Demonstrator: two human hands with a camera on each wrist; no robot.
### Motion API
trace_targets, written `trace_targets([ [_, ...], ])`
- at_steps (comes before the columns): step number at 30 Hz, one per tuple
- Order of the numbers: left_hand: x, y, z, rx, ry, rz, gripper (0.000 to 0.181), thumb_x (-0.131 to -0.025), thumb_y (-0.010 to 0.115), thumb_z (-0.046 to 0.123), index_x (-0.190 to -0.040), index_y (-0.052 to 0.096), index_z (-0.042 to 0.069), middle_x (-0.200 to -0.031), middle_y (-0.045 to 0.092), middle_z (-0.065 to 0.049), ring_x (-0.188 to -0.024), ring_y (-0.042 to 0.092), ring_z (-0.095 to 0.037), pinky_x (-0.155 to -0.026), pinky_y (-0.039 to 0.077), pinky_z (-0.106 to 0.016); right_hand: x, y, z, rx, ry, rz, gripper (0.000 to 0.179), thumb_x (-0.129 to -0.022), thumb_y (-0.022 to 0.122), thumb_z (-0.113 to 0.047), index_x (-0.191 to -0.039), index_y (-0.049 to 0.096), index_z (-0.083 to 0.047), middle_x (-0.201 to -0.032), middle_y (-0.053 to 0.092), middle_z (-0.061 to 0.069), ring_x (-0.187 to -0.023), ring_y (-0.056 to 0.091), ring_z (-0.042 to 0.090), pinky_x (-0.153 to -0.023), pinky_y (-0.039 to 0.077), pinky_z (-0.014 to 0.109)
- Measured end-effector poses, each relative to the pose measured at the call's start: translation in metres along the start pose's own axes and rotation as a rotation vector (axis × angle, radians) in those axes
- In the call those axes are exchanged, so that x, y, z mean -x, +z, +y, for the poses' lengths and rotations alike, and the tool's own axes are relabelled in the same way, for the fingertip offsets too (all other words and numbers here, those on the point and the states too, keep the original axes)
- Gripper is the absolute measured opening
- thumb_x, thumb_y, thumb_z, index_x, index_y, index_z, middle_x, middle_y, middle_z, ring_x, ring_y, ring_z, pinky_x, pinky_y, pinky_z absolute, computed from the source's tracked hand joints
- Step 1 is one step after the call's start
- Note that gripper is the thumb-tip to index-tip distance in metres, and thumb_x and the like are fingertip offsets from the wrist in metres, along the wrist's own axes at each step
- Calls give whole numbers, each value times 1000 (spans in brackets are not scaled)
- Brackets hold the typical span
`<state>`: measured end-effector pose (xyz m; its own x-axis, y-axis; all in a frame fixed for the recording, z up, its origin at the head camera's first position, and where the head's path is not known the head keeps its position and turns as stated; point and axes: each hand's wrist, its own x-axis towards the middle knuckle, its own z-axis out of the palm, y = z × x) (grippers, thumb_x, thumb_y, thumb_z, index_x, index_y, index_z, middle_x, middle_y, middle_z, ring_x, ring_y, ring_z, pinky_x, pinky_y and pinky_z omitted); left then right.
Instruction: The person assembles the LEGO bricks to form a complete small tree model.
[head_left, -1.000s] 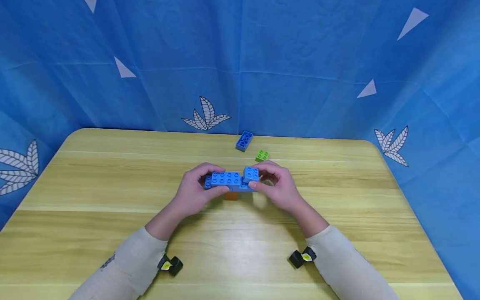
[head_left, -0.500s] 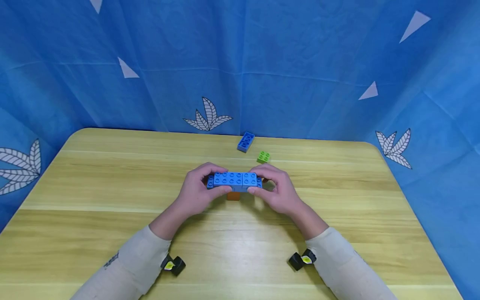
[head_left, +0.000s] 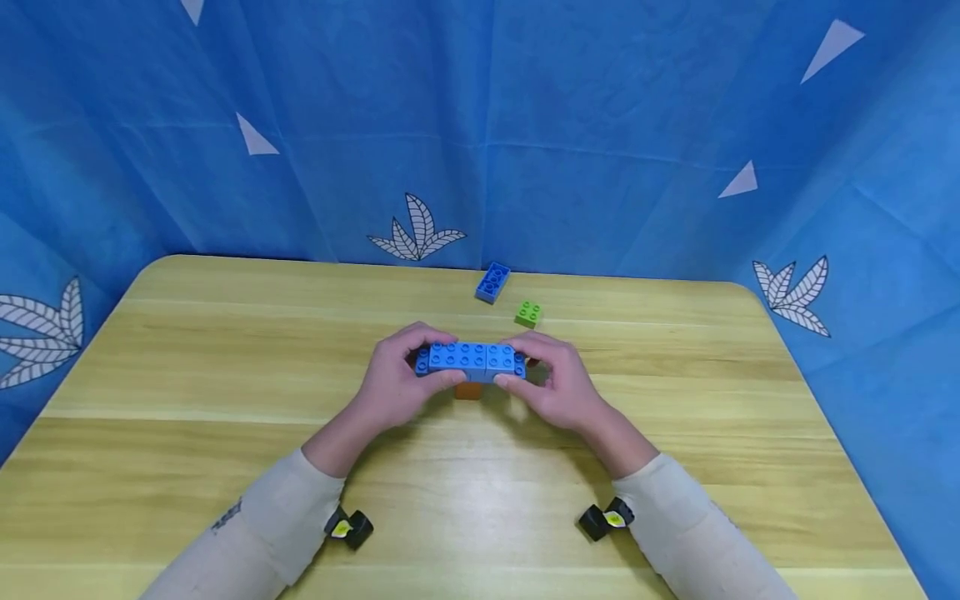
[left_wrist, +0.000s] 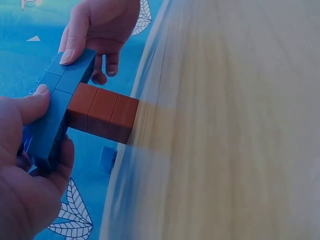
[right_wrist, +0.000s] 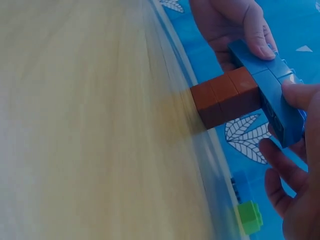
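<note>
Two levels of blue bricks rest across a column of stacked reddish-brown bricks [left_wrist: 102, 112] that stands on the table. The upper level is a long blue brick [head_left: 456, 356] and, flush against its right end, a small four-stud blue brick [head_left: 500, 357]. My left hand [head_left: 392, 383] grips the left part, thumb along the near side and fingers behind. With thumb in front and forefinger at the back, my right hand [head_left: 558, 379] pinches the small brick; its other fingers [right_wrist: 282, 165] hang loosely below. Studs of the lower level show at both ends.
Behind the hands, a green four-stud brick [head_left: 528, 314] lies on the wooden table [head_left: 225, 375]. Farther back, near the rear edge, a darker blue brick [head_left: 492, 282] is turned hollow side up. A blue patterned curtain [head_left: 600, 125] hangs beyond the table.
The small blue brick, raised above the right end a second ago, has come down and left to sit level beside the long one. Over the last half second the hands have hardly moved.
</note>
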<state>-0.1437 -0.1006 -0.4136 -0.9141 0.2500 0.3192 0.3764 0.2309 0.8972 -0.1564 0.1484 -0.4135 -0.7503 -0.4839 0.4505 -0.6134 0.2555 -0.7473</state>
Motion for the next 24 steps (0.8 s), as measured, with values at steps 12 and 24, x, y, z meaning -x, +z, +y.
trace_targets([
  [12, 1, 1, 1, -27, -40, -9, 36, -83, 84, 14, -115, 71, 7, -107, 66, 2, -93, 59, -19, -80, 51, -32, -6, 2, -23, -43, -44, 86, 25, -75, 78, 10, -99, 73, 5, -93, 71, 13, -75, 58, 21, -59, 49, 48],
  [24, 0, -2, 1, -38, -52, -38, 38, -83, 85, 16, -117, 69, 11, -114, 65, 0, -96, 58, -21, -80, 51, -34, 8, 18, -20, -190, 188, 215, 37, -79, 77, 14, -113, 64, 10, -98, 67, 16, -77, 60, 18, -68, 53, 33],
])
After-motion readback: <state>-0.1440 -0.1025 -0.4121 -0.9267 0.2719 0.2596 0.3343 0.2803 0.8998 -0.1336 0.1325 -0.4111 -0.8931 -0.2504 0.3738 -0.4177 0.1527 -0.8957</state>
